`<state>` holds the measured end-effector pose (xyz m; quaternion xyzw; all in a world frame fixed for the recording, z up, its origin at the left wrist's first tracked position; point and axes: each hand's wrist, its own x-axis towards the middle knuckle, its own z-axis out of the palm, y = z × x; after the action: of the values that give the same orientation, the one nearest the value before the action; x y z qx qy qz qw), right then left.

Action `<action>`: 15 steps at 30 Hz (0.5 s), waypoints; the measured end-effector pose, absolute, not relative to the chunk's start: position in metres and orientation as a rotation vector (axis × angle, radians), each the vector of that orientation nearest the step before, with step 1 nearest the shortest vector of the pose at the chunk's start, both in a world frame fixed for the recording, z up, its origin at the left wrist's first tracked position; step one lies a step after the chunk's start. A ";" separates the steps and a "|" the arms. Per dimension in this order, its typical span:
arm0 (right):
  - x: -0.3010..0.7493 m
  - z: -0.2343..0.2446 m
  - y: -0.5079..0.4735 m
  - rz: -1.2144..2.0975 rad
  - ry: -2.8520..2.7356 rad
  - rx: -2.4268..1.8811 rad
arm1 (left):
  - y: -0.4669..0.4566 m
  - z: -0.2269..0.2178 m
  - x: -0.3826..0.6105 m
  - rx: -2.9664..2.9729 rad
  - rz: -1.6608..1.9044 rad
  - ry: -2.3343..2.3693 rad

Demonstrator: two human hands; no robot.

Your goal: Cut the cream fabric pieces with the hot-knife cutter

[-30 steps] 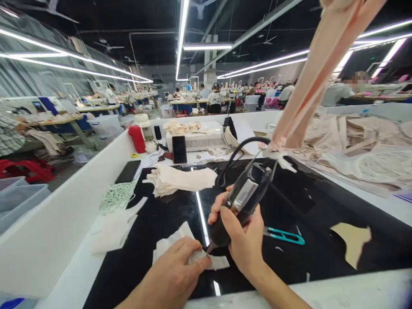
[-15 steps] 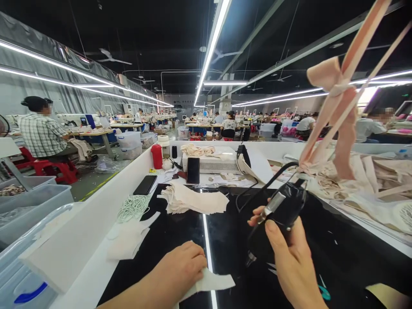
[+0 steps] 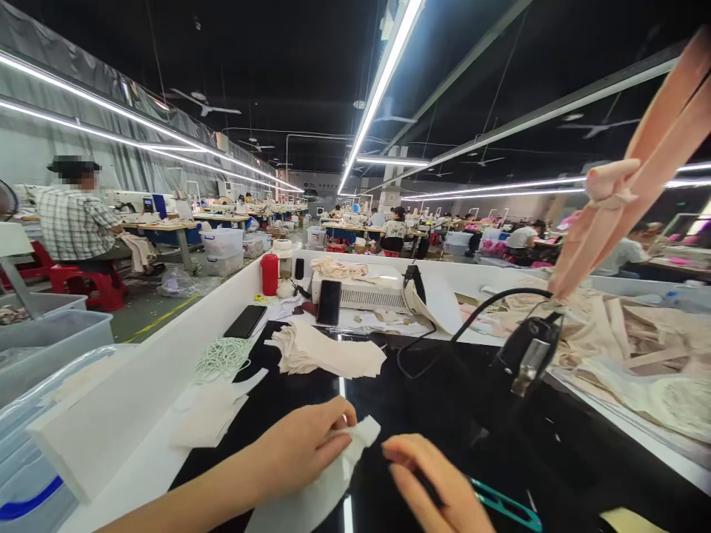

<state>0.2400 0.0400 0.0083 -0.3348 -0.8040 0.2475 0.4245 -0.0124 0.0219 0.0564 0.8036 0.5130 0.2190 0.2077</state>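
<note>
My left hand [image 3: 314, 444] is closed on a cream fabric piece [image 3: 311, 488], pinching it between thumb and fingers above the black tabletop. My right hand [image 3: 436, 485] is just to the right of that fabric, thumb and fingers apart, with nothing visible between them. Beside it, partly covered by the hand, lies a teal-handled cutting tool [image 3: 508, 507]. Farther right, a black corded hand tool with a metal cylinder [image 3: 530, 352] hangs from tied pink fabric strips [image 3: 616, 200], free of both hands. A stack of cream fabric pieces [image 3: 327, 352] lies ahead of my left hand.
Left of the stack are loose cream pieces [image 3: 211, 414], a mint cord bundle [image 3: 222, 358] and a dark phone [image 3: 246, 320]. Another phone [image 3: 329, 302] leans on a white vented box [image 3: 366, 295]. Fabric heaps [image 3: 638, 333] lie right. A white partition [image 3: 138, 400] edges the left side.
My right hand has let go of the black hand tool, which now hangs farther right, and has moved left toward the fabric. My left hand has lifted the fabric's edge. The view has shifted slightly.
</note>
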 end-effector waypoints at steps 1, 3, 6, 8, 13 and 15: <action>0.232 0.004 0.039 0.703 -2.060 -0.797 | 0.023 0.061 -0.011 2.169 0.662 1.399; 0.214 -0.004 0.037 0.835 -2.077 -0.714 | 0.026 0.066 -0.009 2.007 0.766 1.336; 0.189 -0.008 0.034 0.966 -2.094 -0.714 | 0.032 0.065 -0.010 1.835 0.854 1.288; 0.175 -0.004 0.033 1.055 -2.081 -0.722 | 0.036 0.061 -0.015 1.769 0.888 1.280; 0.152 0.010 0.038 1.320 -1.896 -0.836 | 0.046 0.046 -0.033 1.692 1.011 1.325; 0.149 0.011 0.043 1.391 -1.855 -0.838 | 0.049 0.043 -0.040 1.655 1.084 1.367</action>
<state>0.1493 0.0431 0.0105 -0.3206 -0.7098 0.5323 0.3318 -0.0401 0.0494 0.0428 0.6419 0.5303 0.4207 0.3601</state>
